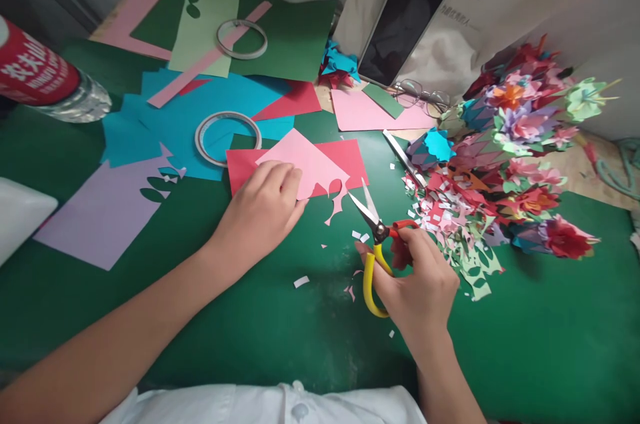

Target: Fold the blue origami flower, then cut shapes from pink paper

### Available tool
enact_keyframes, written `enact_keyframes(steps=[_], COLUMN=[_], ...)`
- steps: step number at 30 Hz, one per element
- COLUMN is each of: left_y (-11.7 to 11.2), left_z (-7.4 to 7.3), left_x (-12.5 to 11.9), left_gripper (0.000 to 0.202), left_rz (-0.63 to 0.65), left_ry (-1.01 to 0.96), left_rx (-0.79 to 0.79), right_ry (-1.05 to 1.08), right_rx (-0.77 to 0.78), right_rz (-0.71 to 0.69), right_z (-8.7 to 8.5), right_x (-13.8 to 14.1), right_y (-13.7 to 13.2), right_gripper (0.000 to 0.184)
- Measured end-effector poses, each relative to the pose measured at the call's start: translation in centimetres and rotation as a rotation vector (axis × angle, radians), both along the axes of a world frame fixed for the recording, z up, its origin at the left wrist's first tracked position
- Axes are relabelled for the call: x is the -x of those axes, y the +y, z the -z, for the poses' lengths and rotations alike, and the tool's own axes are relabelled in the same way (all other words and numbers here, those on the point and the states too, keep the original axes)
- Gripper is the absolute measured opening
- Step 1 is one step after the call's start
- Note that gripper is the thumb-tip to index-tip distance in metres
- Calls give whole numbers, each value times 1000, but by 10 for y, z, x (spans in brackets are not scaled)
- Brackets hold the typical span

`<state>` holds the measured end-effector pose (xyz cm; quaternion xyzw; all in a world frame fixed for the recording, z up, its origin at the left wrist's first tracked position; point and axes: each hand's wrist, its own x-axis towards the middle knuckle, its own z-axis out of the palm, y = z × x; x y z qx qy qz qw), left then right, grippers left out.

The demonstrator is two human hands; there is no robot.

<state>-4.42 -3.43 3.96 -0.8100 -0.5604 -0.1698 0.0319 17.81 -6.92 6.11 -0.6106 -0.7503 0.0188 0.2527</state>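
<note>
My right hand (pixel 417 284) is closed round the yellow and red handles of a pair of scissors (pixel 375 231); the blades are apart and point up-left toward a pink paper sheet (pixel 313 161). My left hand (pixel 263 211) rests on that pink sheet's lower left part, fingers curled down and pressing it. The pink sheet has a cut, wavy lower edge and lies over a red sheet (pixel 350 157) on the green table (pixel 250 317). Small paper scraps (pixel 301 281) lie between my hands.
Two tape rings (pixel 227 139) (pixel 242 39) lie on blue and green sheets at the back. A purple sheet (pixel 103 214) is at left, a water bottle (pixel 45 81) far left. Paper flowers (pixel 520 144), clippings, a second pair of scissors (pixel 404 157), glasses (pixel 420 96) and a phone (pixel 413 11) stand right.
</note>
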Motion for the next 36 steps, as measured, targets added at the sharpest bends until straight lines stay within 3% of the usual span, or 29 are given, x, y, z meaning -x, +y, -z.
enact_keyframes(steps=[6, 11, 17, 19, 22, 26, 29, 33, 36], left_y=[0, -2, 3, 4, -2, -13, -17, -16, -17], left_z=[5, 7, -3, -11, -22, -31, -33, -35, -39], left_x=[1, 2, 6, 7, 8, 7, 4, -3, -8], left_gripper=[27, 24, 23, 21, 15, 10, 15, 16, 9], left_rz=[76, 101, -11, -67, -79, -43, 25, -81, -138], left_ry=[84, 135, 80, -16, -406, -1053, -1354, -1547, -1614], left_rx=[-152, -175, -219, -321, -402, -48, 206, 404, 533], right_ry=[56, 22, -89, -108, -110, -117, -157, -296, -383], right_rx=[33, 40, 74, 92, 128, 229, 284, 313, 221], right_rz=[-33, 3, 99, 133, 157, 94, 1, -171, -173], right_z=[1, 5, 10, 12, 19, 27, 23, -7, -35], right_x=[1, -1, -13, -18, -21, -15, -5, 5, 9], right_y=[-1, 1, 9, 13, 17, 15, 10, 29, 80], right_gripper=[30, 29, 28, 29, 28, 30, 31, 17, 20])
